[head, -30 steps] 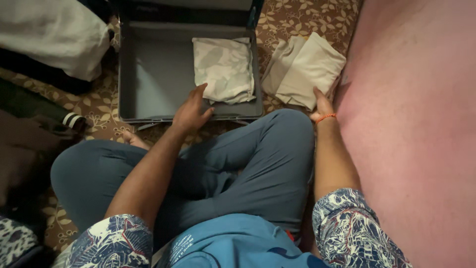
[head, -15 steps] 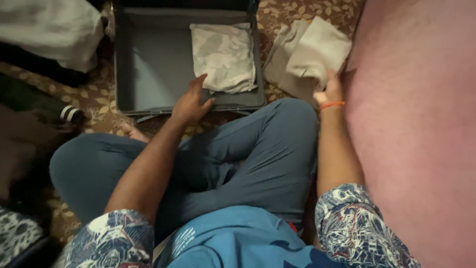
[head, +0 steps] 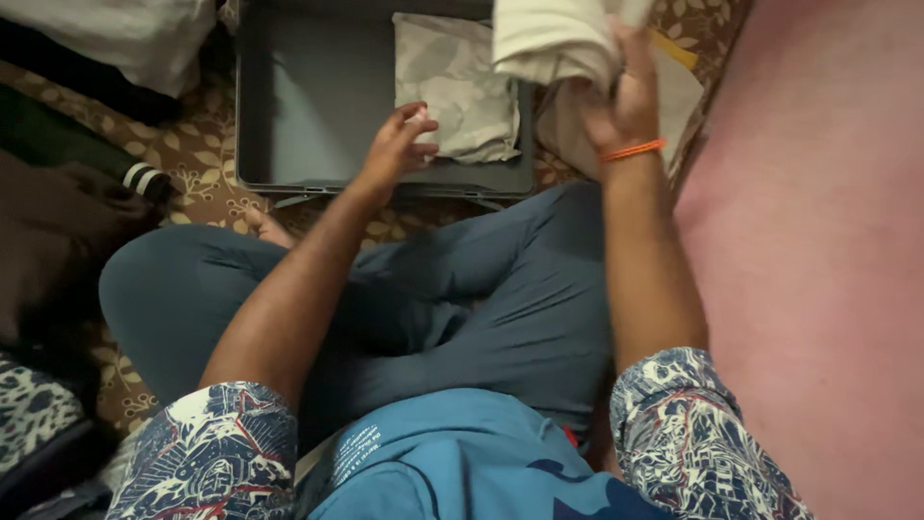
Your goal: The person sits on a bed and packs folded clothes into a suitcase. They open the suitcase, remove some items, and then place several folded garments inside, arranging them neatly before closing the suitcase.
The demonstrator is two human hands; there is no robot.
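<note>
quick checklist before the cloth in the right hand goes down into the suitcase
1. Grip on the cloth: the right hand holds the folded cream cloth in the air above the case's right side. Ok.
2. Fold intact: its top runs out of the picture. Cannot tell.
3. Free space: the open grey suitcase shows bare floor on its left half. Ok.
4. Cloth already packed: the pale patterned folded cloth lies flat on the right side. Ok.
5. Left hand out of the way: it rests at the packed cloth's near edge, inside the case. Not ok.
6. Remaining pile: another beige cloth lies on the patterned carpet beside the case. Ok.
</note>
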